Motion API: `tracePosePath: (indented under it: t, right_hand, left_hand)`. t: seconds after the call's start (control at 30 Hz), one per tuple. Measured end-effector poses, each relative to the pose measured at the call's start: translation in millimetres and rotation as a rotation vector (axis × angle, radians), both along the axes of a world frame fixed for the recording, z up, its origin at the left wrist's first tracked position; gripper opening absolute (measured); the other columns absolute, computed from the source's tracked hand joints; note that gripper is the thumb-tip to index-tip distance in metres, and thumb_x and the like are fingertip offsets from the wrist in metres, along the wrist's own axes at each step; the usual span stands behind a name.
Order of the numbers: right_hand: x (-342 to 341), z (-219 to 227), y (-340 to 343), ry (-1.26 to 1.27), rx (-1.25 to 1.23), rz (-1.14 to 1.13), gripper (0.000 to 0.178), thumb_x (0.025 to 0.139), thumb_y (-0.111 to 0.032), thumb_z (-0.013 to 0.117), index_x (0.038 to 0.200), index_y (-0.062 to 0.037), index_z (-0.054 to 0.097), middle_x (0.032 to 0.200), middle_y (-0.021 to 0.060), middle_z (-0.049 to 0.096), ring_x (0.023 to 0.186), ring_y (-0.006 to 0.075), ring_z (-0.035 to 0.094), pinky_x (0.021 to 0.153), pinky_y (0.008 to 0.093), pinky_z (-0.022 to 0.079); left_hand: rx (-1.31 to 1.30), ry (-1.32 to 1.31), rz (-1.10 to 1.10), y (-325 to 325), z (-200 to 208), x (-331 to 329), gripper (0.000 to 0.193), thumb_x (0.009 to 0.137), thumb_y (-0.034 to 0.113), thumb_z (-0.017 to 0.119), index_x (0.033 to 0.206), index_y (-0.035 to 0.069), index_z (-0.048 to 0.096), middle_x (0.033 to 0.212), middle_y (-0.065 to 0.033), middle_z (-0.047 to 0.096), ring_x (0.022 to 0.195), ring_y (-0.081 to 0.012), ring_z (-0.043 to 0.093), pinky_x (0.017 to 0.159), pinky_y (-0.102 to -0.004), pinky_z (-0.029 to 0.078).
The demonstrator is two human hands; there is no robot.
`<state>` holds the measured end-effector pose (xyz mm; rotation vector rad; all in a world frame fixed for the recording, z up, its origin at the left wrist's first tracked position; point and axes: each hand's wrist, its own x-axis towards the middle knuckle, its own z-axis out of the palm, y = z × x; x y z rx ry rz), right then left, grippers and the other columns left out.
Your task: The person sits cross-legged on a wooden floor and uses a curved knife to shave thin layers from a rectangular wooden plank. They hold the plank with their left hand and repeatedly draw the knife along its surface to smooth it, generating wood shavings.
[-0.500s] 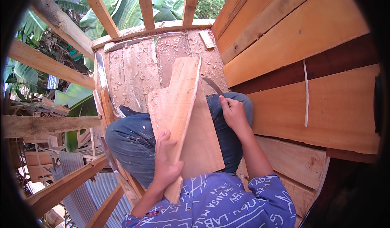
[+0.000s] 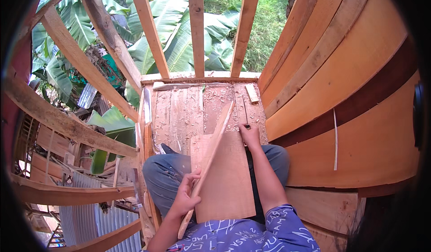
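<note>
My left hand [image 2: 185, 196] is closed round the lower part of a long, tapering wooden board [image 2: 211, 155], which is tilted up so its narrow edge faces me. Under it, a wide flat board [image 2: 231, 180] rests across my lap between my knees. My right hand [image 2: 250, 135] grips a knife [image 2: 245, 110] by its handle, just beyond the wide board's far right corner. The thin, dark blade points away from me, seen nearly edge-on. It is apart from the tapering board.
Wood shavings litter the plank floor [image 2: 179, 108], where a small wood block [image 2: 252, 93] lies at the far right. Upright slats [image 2: 196, 32] rise ahead, with banana leaves behind. Stacked orange-brown planks [image 2: 332, 86] wall the right side; corrugated metal sheets [image 2: 107, 223] lie beyond the left rails.
The tapering board has rolled from showing its broad face to standing more on edge. My right hand has moved forward with the knife, and my view has tilted up and leftward.
</note>
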<state>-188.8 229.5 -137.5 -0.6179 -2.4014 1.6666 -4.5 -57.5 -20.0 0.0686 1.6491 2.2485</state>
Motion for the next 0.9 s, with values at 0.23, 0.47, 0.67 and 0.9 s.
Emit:
tracePosePath:
  t: [0.23,0.47,0.67,0.9]
  right_hand:
    - [18.8,27.1,-8.8,-0.090,-0.036,0.149,0.030,0.083,-0.029,0.077,0.073,-0.0010,0.069,0.068,0.0007,0.066,0.061,0.0081,0.056,0.057,0.0282,0.046]
    - [40.0,53.7,-5.8,0.077,0.008,0.163,0.038,0.082,-0.033,0.079,0.083,0.0040,0.072,0.069,0.0105,0.069,0.061,0.0144,0.064,0.059,0.0325,0.050]
    - [58.7,93.1,-11.6,0.180,-0.110,0.153,0.034,0.082,-0.031,0.079,0.085,0.0019,0.073,0.067,0.0097,0.069,0.061,0.0157,0.064,0.059,0.0321,0.050]
    - [62.4,85.7,6.3,0.130,0.065,0.139,0.035,0.081,-0.034,0.078,0.080,0.0011,0.070,0.068,0.0127,0.069,0.064,0.0195,0.068,0.062,0.0341,0.052]
  left_hand:
    - [0.047,0.033,0.033,-6.1,-1.3,8.9,0.066,0.058,-0.009,0.054,0.122,0.007,0.047,0.145,-0.0161,0.042,0.141,-0.0259,0.037,0.116,-0.0372,0.027]
    - [0.023,0.030,0.057,-22.6,1.7,19.8,0.063,0.056,-0.012,0.055,0.115,0.006,0.046,0.134,-0.0119,0.051,0.128,-0.0215,0.047,0.104,-0.0319,0.040]
    - [-0.013,0.031,0.112,-13.3,36.4,34.7,0.068,0.051,-0.011,0.057,0.115,0.008,0.046,0.127,-0.0107,0.053,0.123,-0.0197,0.050,0.103,-0.0325,0.041]
    - [-0.024,0.091,0.062,4.9,34.9,31.4,0.067,0.050,-0.010,0.057,0.114,0.007,0.044,0.126,-0.0105,0.051,0.123,-0.0204,0.051,0.106,-0.0327,0.038]
